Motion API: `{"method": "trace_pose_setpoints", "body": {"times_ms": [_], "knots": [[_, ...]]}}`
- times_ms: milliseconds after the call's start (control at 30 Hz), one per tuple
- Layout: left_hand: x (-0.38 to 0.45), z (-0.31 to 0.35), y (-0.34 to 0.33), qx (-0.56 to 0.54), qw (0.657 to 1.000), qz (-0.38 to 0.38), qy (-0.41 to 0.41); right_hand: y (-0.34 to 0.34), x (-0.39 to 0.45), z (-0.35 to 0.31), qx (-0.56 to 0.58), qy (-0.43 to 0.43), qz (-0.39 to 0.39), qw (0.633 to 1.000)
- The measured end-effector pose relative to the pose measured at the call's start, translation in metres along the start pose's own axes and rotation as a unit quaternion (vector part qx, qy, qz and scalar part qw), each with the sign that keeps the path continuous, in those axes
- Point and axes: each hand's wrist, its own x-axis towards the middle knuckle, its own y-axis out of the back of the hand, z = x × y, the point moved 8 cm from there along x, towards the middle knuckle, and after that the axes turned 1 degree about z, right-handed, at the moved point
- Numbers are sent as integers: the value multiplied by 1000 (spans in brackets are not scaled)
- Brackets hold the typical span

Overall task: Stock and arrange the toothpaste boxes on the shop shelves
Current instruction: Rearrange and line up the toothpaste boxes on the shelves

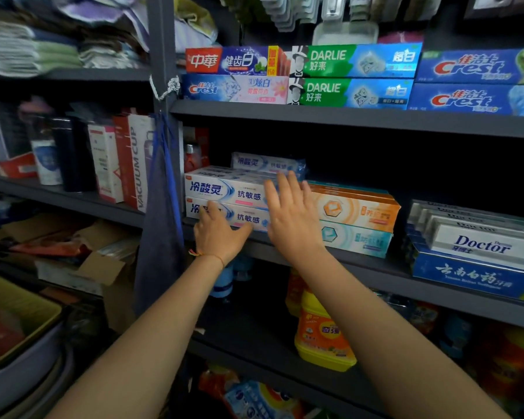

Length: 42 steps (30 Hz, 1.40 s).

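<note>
Squaring up the white-blue stack, shelves mostly stocked.

Right hand (291,219) fingers straight and spread, flat against the end of the white-blue toothpaste boxes (227,201); left hand (220,234) fingers curled on the bottom box front, thumb out. Stack sits at the left of the middle shelf (360,264), touching the orange boxes (357,207). One box behind (266,161) looks loose; top-shelf rows (351,74) look tidy.

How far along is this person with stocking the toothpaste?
Mostly done, it seems. The top shelf already holds tidy rows: Darlie boxes, Crest boxes. Right now the left hand and right hand press flat on the white-and-blue boxes, squaring that stack. Probably left: the loose box behind and the uneven Doctor stack.
</note>
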Motion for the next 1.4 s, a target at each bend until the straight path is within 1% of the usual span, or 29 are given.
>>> {"method": "trace_pose_setpoints", "body": {"times_ms": [67, 133, 167, 367, 433, 533, 633, 700, 733, 767, 800, 833, 900, 967, 1033, 1100, 1167, 1400], "knots": [[3, -4, 1, -7, 1000, -15, -1, -15, 18, -11, -31, 36, -63, 997], [4, -6, 0, -18, 1000, -21, -9, -26, 24, -15, -55, 36, -93, 994], [4, -6, 0, -19, 999, -23, -13, -29, 25, -15, -63, 29, -95, 993], [6, -9, -6, 3, 999, -19, -28, -36, 22, -12, -104, 24, -56, 993], [6, -9, -7, 8, 999, -17, -31, -36, 23, -13, -97, 27, -62, 993], [6, -11, -7, 13, 999, -36, -27, -34, 25, -13, -84, 27, -72, 993], [5, -6, -4, 10, 999, -33, -31, -25, 26, -11, -51, 28, -54, 997], [4, 7, 0, 9, 998, -3, -69, -10, 28, 1, -15, 9, -8, 1000], [3, 19, 4, 13, 994, 15, -105, -2, 28, 13, 1, -10, 19, 1000], [3, 35, 7, 19, 988, 33, -150, 4, 28, 29, 15, -33, 27, 999], [1, 53, 9, 27, 978, 49, -199, 8, 28, 48, 23, -57, 15, 998], [1, 71, 11, 35, 968, 58, -243, 7, 28, 67, 26, -81, -18, 996], [6, 102, 7, 59, 952, 43, -297, 5, 25, 100, 35, -117, -88, 989], [15, 118, -3, 103, 948, -10, -301, 1, 20, 113, 77, -128, -157, 976], [23, 121, -12, 157, 944, -58, -283, -3, 13, 111, 95, -116, -200, 968], [27, 121, -13, 188, 940, -72, -274, -4, 10, 107, 88, -98, -198, 971], [25, 122, -11, 205, 934, -72, -284, -3, 8, 106, 86, -93, -186, 974], [25, 119, -12, 192, 937, -71, -282, -5, 9, 104, 79, -75, -187, 976]]}}
